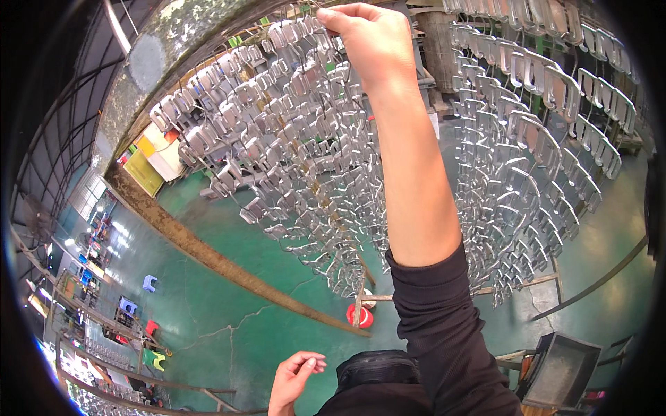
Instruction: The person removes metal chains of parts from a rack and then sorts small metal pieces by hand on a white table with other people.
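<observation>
My right hand (374,45) is raised high at the top of the view, with its black-sleeved arm stretched up. Its thumb and fingers pinch what looks like a thin wire hook (313,5) beside the rusty overhead beam (163,52). Just below and left of it hang rows of small silver metal parts (277,132) strung on wires. My left hand (297,378) is low, near my body, its fingers loosely bent and nothing seen in them.
More strings of silver metal parts (517,145) hang to the right of my arm. A rusty curved rail (208,260) crosses at left. On the green floor are a red bucket (361,317) and a blue stool (149,283). A dark bin (563,371) stands at lower right.
</observation>
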